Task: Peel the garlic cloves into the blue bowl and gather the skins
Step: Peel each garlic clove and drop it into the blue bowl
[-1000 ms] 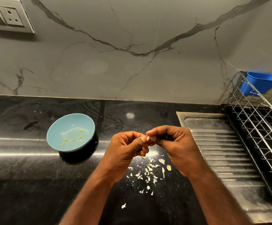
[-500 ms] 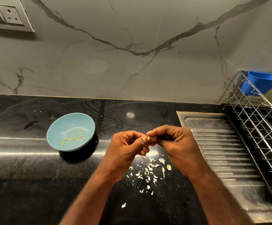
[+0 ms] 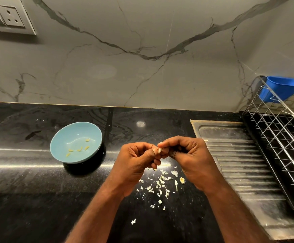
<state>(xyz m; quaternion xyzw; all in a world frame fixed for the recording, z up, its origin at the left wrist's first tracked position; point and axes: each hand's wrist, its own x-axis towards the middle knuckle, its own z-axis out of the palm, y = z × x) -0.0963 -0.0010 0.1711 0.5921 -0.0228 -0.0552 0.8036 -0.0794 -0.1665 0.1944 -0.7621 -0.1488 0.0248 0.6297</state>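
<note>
Kitchen bench (image 3: 28,190): torn garlic skins (image 3: 162,185) lie scattered right of the blue bowl (image 3: 69,135) & nearer the camera. Above the scraps, the left hand (image 3: 135,162) & right hand (image 3: 188,155) meet well right of the bowl, fingers (image 3: 152,152) curled in tight, both pinching one pale garlic clove (image 3: 159,150). In the bowl: a few peeled cloves (image 3: 79,149). Far right of the bowl, a steel drainboard (image 3: 239,163) & wire rack (image 3: 283,137) w/ a blue tub (image 3: 281,90). Beyond the bowl, a marble wall (image 3: 142,76); socket (image 3: 11,18) up left.
</note>
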